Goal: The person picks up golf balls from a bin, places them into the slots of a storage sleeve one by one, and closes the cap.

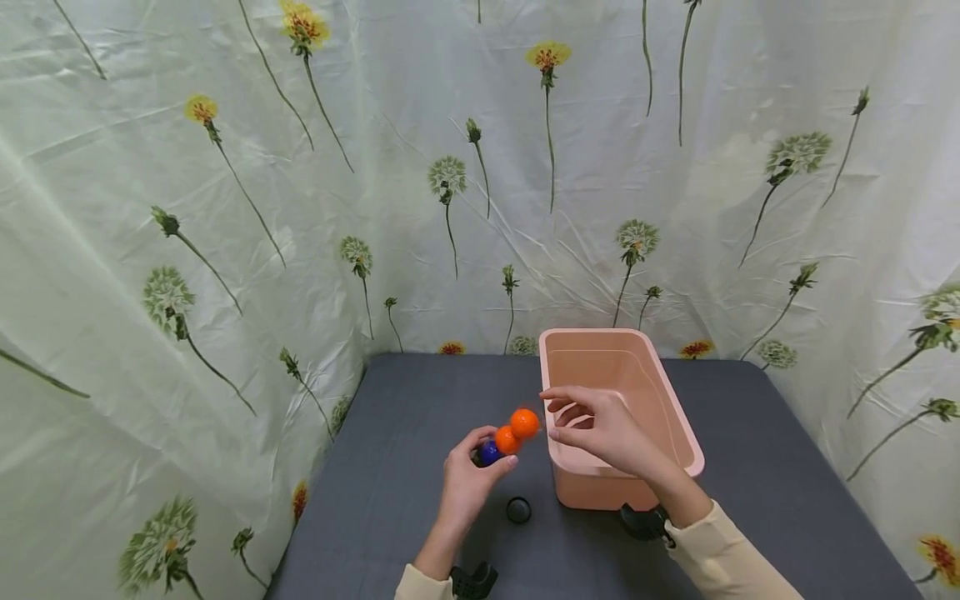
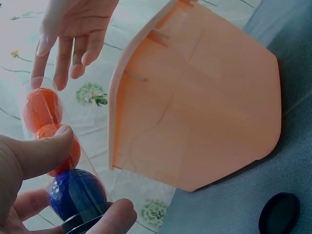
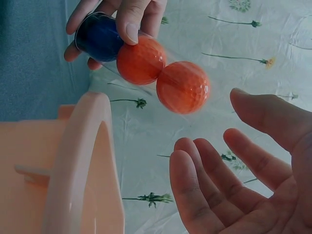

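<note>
A clear tube (image 3: 163, 68) holds two orange golf balls (image 1: 524, 423) and a blue golf ball (image 2: 78, 195) in a row. My left hand (image 1: 467, 482) grips it around the blue end, thumb along the side. The tube is tilted, its orange end up and toward the right hand. A dark band circles the blue end in the left wrist view. Just beyond the orange end, my right hand (image 1: 606, 427) hovers with fingers spread and loosely bent, holding nothing. It is above the left rim of a peach plastic bin (image 1: 600, 492).
A round black cap (image 1: 518, 510) lies on the dark grey table (image 1: 420, 400), left of the bin. Behind the table hangs a pale curtain (image 1: 405, 125) printed with dandelions. The bin's walls rise beneath the right forearm.
</note>
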Demonstrator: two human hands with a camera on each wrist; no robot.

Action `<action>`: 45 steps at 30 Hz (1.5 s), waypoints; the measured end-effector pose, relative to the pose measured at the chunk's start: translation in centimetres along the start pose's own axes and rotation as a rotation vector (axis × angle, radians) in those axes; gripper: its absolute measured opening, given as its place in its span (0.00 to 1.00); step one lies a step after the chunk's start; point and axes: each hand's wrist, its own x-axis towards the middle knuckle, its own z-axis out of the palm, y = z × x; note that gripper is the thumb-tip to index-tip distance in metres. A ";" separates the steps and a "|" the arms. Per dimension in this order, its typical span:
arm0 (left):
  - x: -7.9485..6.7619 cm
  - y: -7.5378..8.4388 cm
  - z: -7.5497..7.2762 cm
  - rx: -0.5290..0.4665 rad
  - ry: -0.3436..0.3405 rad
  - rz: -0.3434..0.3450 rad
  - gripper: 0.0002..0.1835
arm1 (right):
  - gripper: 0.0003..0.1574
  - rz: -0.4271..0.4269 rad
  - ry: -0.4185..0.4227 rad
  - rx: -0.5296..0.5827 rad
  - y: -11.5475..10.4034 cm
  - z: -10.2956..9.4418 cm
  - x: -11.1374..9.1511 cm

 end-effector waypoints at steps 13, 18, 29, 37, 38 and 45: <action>0.0 -0.5 -1.8 -0.181 0.024 -0.039 0.25 | 0.30 -0.068 0.077 0.029 -1.8 2.5 -1.6; -0.2 -0.3 -2.7 -0.244 0.034 -0.060 0.26 | 0.28 -0.038 0.044 0.067 -2.9 4.1 -2.2; -0.1 -1.9 -4.7 -0.332 0.068 -0.012 0.27 | 0.26 -0.008 -0.026 0.137 -0.2 8.3 -3.0; -0.1 -2.2 -5.1 -0.348 0.070 -0.070 0.30 | 0.25 0.007 -0.102 0.095 2.2 10.8 -3.5; -0.1 -2.2 -5.2 -0.353 0.069 -0.076 0.31 | 0.25 0.009 -0.112 0.090 2.7 11.1 -3.6; -0.2 -2.5 -5.4 -0.372 0.062 -0.101 0.32 | 0.27 -0.012 -0.149 -0.014 5.7 12.8 -3.9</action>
